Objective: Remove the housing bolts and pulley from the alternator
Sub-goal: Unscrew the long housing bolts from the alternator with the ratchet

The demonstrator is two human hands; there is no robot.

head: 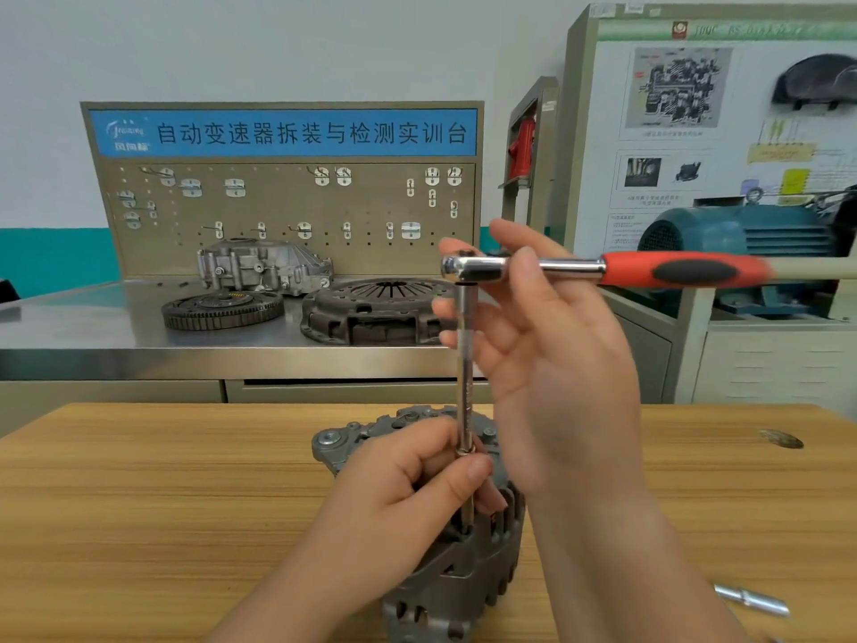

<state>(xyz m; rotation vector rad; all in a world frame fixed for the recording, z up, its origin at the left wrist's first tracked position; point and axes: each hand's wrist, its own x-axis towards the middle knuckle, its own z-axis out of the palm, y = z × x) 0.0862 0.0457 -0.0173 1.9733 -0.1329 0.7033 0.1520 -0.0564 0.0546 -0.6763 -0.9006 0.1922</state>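
A grey alternator (pixel 459 573) stands on the wooden table (pixel 139 503) in the head view, low in the middle. A ratchet wrench (pixel 668 269) with a red and black handle points right. From its chrome head a long extension bar (pixel 465 364) runs straight down into the alternator's top. My left hand (pixel 399 498) pinches the lower end of the bar against the housing. My right hand (pixel 552 345) is raised beside the ratchet head, thumb and fingers loosely round the chrome neck, palm open toward the bar. The bolt under the bar is hidden.
A chrome socket piece (pixel 751 601) lies on the table at the lower right. Behind stands a steel bench (pixel 92 336) with a flywheel (pixel 222 310), a clutch cover (pixel 371 313), a gearbox housing (pixel 264 266) and a pegboard (pixel 287 201). A blue motor (pixel 742 239) sits right.
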